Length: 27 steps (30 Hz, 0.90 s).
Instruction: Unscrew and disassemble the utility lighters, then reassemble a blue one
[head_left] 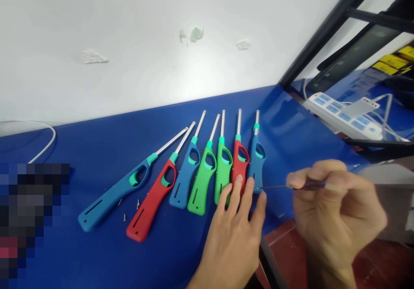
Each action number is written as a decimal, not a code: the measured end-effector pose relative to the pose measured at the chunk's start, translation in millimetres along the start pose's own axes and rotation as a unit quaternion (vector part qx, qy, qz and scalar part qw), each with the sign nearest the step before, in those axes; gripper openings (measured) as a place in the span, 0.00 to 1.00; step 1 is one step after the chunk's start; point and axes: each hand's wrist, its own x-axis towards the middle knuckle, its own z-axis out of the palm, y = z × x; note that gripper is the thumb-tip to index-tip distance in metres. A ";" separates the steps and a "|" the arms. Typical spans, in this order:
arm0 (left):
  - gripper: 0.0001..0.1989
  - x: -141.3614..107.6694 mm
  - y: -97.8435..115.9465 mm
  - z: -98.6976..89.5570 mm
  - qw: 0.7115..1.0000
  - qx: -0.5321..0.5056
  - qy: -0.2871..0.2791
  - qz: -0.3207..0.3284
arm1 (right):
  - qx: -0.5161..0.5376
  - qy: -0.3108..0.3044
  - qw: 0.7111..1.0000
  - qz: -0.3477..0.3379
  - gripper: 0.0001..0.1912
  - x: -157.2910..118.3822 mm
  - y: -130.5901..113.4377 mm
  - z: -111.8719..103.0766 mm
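Note:
Several long-necked lighters lie in a fanned row on the blue table. My right hand (pixel 336 207) is closed round a dark-handled screwdriver (pixel 308 185), whose thin shaft reaches left to the lower end of the rightmost blue lighter (pixel 256 161). That lighter's green collar sits up on its metal tube. My left hand (pixel 234 233) lies with fingers spread over the lower ends of the red lighter (pixel 239 159) and its neighbours. Further left are a green lighter (pixel 202 181), a red lighter (pixel 150 202) and a blue lighter (pixel 113 198). Small screws (pixel 124 217) lie between the two leftmost lighters.
A white wall (pixel 139 17) stands behind the blue table (pixel 97 259). At the right are a black metal frame (pixel 323 30) and a white power strip (pixel 344 114) with cables. A white cable (pixel 48 144) curves at the left, beside a pixelated area.

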 end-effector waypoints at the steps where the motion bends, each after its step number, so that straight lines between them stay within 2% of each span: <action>1: 0.31 -0.1 0.0 0.2 1.000 -0.001 -0.001 -0.001 | 0.006 -0.006 1.000 0.003 0.04 -0.3 -0.2 1.2; 7: 0.30 -1.1 -0.2 0.9 1.000 -0.005 0.004 -0.007 | 0.019 -0.036 0.999 -0.016 0.08 -2.3 1.9 3.2; 17: 0.29 0.3 -1.0 0.1 1.000 0.002 -0.005 0.000 | 0.016 -0.021 0.999 -0.024 0.06 -2.7 3.5 0.3; 27: 0.30 1.1 -0.5 -1.8 1.000 0.010 -0.012 -0.003 | 0.041 -0.033 0.998 -0.041 0.07 -3.2 5.5 0.2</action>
